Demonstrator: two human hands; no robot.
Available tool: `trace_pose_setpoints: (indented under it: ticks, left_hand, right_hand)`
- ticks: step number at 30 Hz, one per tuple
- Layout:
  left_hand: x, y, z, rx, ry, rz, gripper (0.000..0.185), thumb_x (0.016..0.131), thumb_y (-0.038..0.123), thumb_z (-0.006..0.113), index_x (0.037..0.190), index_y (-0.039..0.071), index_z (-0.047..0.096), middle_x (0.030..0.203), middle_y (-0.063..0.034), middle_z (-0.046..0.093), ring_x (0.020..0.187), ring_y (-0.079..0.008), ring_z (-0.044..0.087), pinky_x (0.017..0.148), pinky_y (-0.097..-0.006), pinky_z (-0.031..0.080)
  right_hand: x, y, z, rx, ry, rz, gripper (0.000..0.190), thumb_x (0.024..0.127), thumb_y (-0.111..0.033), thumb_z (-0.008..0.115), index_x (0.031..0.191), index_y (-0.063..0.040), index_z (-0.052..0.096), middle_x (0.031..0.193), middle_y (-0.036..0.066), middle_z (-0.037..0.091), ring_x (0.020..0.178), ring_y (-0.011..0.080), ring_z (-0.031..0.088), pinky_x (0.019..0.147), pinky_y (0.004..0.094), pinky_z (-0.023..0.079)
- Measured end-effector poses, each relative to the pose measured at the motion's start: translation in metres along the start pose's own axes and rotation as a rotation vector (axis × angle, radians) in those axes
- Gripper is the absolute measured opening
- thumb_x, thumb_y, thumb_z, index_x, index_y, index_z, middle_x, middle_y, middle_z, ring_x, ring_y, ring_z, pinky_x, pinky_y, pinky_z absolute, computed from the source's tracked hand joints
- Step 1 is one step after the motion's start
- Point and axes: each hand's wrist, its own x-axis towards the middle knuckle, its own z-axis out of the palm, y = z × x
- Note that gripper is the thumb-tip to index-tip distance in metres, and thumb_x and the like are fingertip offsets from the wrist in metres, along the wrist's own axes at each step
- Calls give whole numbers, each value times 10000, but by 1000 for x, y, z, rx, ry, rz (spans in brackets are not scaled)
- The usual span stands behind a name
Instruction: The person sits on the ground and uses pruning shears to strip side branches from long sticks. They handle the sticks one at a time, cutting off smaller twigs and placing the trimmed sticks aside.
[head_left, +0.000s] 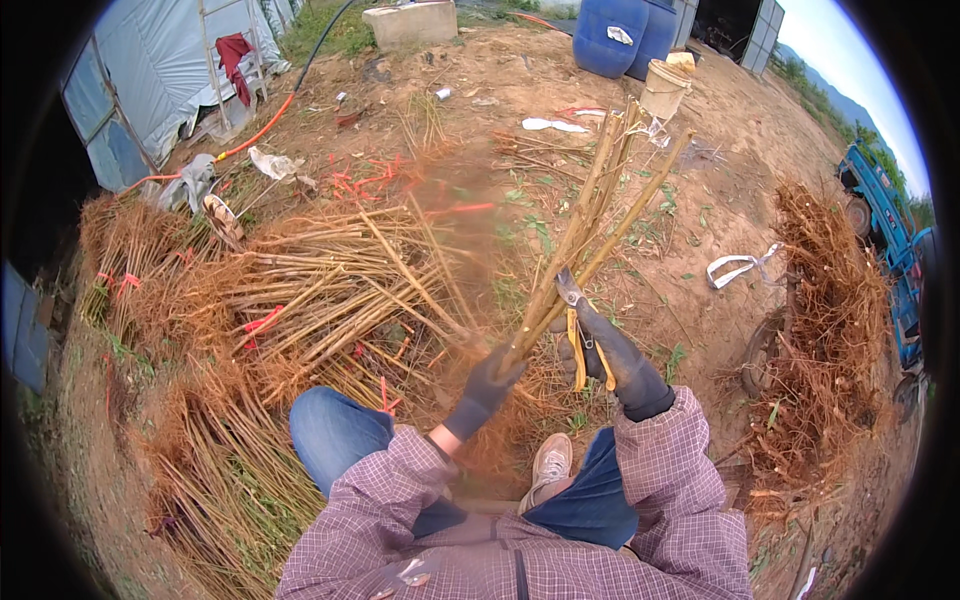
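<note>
My left hand (487, 390), in a dark work glove, grips a bundle of thick woody stems (574, 240) low down, near their fibrous reddish roots. The stems slant up and away to the right, their cut ends fanning apart. My right hand (615, 352), also gloved, holds a pair of pruning shears (583, 330) with yellow handles. Their metal blades lie against the bundle; whether they are around a stem I cannot tell. Several fingers of the right hand are hidden behind the handles and stems. A brownish smear on the lens blurs the middle of the view.
Rooted stems (337, 262) lie heaped at the left, with tied bundles (232, 465) below them. On the right stands a pile of root clumps (817, 352), by a blue cart (885, 217). Farther back are blue barrels (611, 34), a bucket (664, 90) and an orange hose (262, 131).
</note>
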Motion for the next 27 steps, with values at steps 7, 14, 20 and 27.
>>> trace_pose_setpoints:
  ticks: [7,14,20,27]
  left_hand:
    - [-2,4,6,335,156,257,388,944,194,623,1286,20,563,1163,-156,640,1035,-239,621,896,-335,489]
    - [-8,29,18,609,470,514,390,949,160,566,1326,61,544,1269,-150,600,1187,-279,570,988,-368,457]
    - [-5,34,9,661,472,409,472,883,88,610,1348,144,557,1234,-94,601,1021,-290,622,825,-361,499]
    - [-7,50,13,876,558,540,387,927,113,499,1306,148,568,1103,-85,596,965,-277,593,808,-382,488]
  right_hand:
    - [-24,15,2,-180,-25,49,541,988,-542,476,1162,-39,576,821,44,599,721,135,607,653,271,516]
    - [-14,52,23,45,-91,175,669,956,-610,475,1276,-25,528,1037,96,644,925,188,665,812,352,575]
    - [7,62,36,99,-10,108,615,918,-634,531,1139,-61,566,873,70,626,737,207,648,688,351,567]
    - [-1,93,28,150,-18,154,562,939,-604,522,1075,-58,538,754,47,586,614,197,603,600,346,554]
